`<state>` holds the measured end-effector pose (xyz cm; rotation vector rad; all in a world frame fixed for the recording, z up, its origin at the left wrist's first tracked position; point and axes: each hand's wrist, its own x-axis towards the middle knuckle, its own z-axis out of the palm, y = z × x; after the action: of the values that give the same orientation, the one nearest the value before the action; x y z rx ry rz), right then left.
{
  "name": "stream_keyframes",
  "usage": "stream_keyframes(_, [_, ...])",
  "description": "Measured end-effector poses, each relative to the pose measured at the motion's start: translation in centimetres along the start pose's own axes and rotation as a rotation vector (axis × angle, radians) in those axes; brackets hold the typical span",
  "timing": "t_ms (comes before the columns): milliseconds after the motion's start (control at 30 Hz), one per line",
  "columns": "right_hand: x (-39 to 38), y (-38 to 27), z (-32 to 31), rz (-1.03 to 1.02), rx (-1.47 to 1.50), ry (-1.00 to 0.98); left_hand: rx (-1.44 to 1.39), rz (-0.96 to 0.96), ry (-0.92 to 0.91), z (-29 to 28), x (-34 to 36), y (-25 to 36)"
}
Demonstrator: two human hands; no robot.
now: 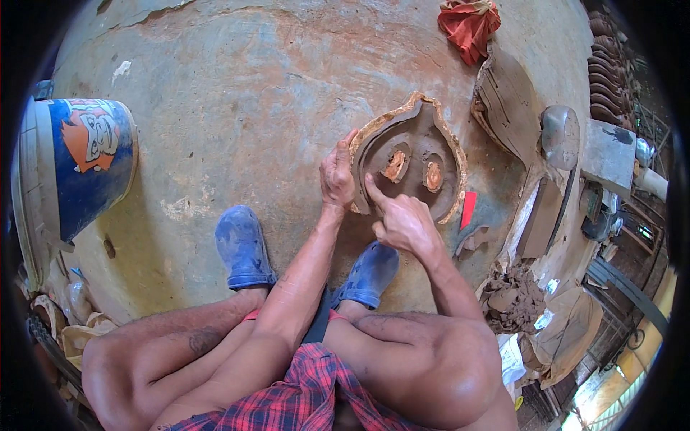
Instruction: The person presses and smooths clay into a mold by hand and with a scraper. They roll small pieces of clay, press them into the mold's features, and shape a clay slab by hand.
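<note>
- Head view: a worn concrete floor (237, 79) spreads beneath the pear-shaped mould (461, 159), the landmark here; whether the mould rests on it I cannot tell.
- The left hand (336, 176) is clamped on the mould's left rim.
- The right hand (404, 221), loose of any grip, points its index finger at the clay lining (415, 169) inside the mould's left wall.
- Right of the mould: a red strip (468, 209) just beside, a scored clay slab (509, 104) farther up.
- Well left of the mould: a blue-and-white bucket (93, 194).
- Nearer the body than the mould: blue clogs (241, 244).

Smooth matt clay lining (415, 192), rough-edged mould (462, 172), glossy plastic bucket (80, 169), worn concrete floor (215, 129), crumpled cloth (471, 30), lumpy clay heap (512, 300)
</note>
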<state>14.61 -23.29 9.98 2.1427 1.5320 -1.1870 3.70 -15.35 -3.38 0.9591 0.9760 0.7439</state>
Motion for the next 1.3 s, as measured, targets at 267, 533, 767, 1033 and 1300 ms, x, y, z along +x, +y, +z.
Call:
stream_keyframes(267, [-3.4, 4.5, -0.4, -0.093, 0.068, 0.274, 0.038, -0.025, 0.020, 0.2, 0.0, -0.3])
stream_keyframes(533, [0.1, 3.0, -1.0, 0.065, 0.770, 0.531, -0.029, -0.012, -0.006, 0.7, 0.1, -0.1])
stream_keyframes(767, [4.3, 0.0, -2.4, 0.236, 0.893, 0.405, 0.016, 0.006, 0.029, -0.3, 0.1, -0.5])
stream_keyframes(1033, [5.4, -1.8, 0.4, 0.167, 0.595, 0.241, 0.031, 0.033, -0.013, 0.0, 0.4, -0.8])
stream_keyframes(1300, [0.8, -3.2, -0.1, 0.053, 0.254, -0.017, -0.027, -0.021, -0.025, -0.8, 0.2, -0.5])
